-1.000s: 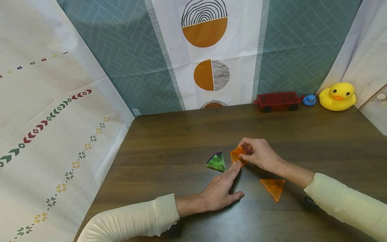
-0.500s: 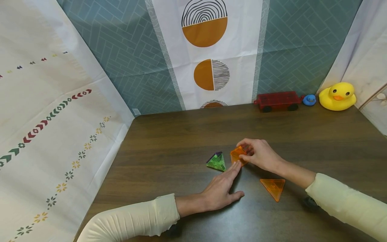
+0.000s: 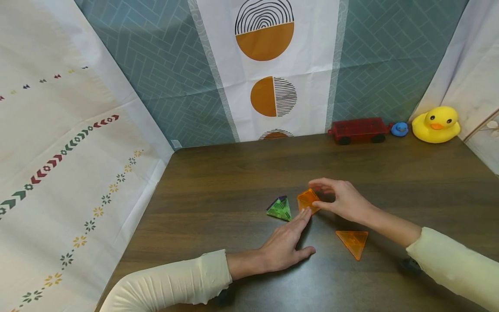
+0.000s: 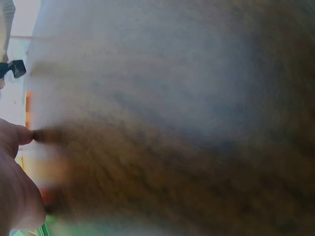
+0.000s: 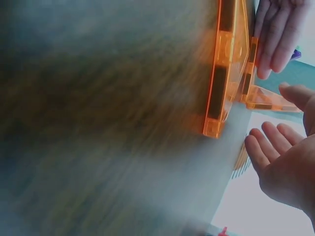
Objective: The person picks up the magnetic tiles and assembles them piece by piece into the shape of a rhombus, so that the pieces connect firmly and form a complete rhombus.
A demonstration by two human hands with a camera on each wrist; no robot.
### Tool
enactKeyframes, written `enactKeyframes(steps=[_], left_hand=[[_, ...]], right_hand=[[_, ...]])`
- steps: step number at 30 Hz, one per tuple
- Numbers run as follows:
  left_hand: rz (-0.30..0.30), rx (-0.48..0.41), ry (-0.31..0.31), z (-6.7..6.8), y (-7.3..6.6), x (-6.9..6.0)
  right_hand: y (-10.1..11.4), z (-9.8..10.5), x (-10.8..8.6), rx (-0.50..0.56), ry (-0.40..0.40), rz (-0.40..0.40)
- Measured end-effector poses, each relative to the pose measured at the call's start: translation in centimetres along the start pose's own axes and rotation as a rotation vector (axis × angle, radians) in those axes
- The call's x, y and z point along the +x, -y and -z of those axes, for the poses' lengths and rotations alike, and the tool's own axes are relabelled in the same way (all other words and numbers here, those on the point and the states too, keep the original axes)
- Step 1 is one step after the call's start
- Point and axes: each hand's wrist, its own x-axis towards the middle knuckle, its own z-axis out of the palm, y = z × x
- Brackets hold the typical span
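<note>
Two translucent orange triangular magnetic tiles (image 3: 307,200) meet at an angle in the middle of the table; in the right wrist view one tile (image 5: 270,100) rises from the other. My left hand (image 3: 283,247) lies with straight fingers, its fingertips touching their near side. My right hand (image 3: 348,200) is at their right, thumb tip close to the raised tile and fingers spread away from it; contact of the thumb is hard to tell. A third orange triangular tile (image 3: 354,243) lies flat nearer me. Left of the joined tiles sits a green pyramid-like tile piece (image 3: 279,209) with a purple edge.
Along the table's back edge stand a red toy wagon (image 3: 359,131), a small blue duck (image 3: 399,129) and a big yellow duck (image 3: 435,125). The brown wooden table (image 3: 218,186) ends at hanging patterned cloths at the back and left.
My right hand has loosened from the raised orange tile and shifted slightly right, its fingers parting. The left hand and the tiles stay in place.
</note>
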Motion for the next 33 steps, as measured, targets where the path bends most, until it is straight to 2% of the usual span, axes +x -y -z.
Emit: enactKeyframes(steps=[10, 17, 23, 28, 33], left_hand=[[0.005, -0.007, -0.003, 0.0, -0.1, 0.0], [0.009, -0.002, -0.011, 0.0, -0.2, 0.0], [0.012, -0.011, -0.008, -0.1, -0.1, 0.0], [0.012, -0.017, -0.006, -0.2, -0.1, 0.0], [0.008, -0.002, -0.012, -0.2, -0.1, 0.0]], right_hand=[[0.3, 1.4, -1.8, -0.020, 0.041, 0.042], [0.6, 2.6, -3.3, -0.042, 0.095, 0.021], [0.0, 3.3, -4.4, -0.039, 0.125, 0.033], [-0.7, 3.9, -5.5, -0.019, 0.170, 0.068], [-1.6, 4.2, -6.4, 0.043, 0.267, 0.154]])
